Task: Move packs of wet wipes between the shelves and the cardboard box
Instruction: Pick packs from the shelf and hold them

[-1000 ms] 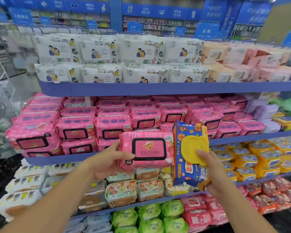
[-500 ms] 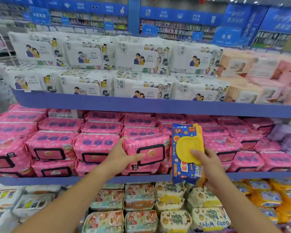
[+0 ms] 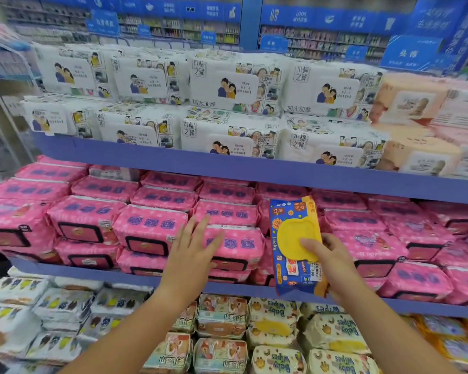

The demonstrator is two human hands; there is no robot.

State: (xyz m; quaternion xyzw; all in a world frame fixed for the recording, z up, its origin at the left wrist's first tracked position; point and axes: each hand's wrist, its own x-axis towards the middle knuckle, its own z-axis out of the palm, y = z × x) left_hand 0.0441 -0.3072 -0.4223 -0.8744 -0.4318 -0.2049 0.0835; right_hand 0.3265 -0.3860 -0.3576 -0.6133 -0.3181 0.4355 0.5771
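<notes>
Left hand (image 3: pixel 192 255): fingers straight, spread, flat against pink wet-wipes pack (image 3: pixel 238 244), top of front stack on middle shelf (image 3: pixel 106 273). Right hand (image 3: pixel 333 265): fingers and thumb clamped on blue pack with yellow lid (image 3: pixel 289 238), held upright in front of pink rows, off shelf. Cardboard box not in view. Likely step: seating pink pack. Push with flat palm until front sits flush with neighbours, label outward. Watch stack beneath doesn't slide. Hold blue pack clear of row while you press.
</notes>
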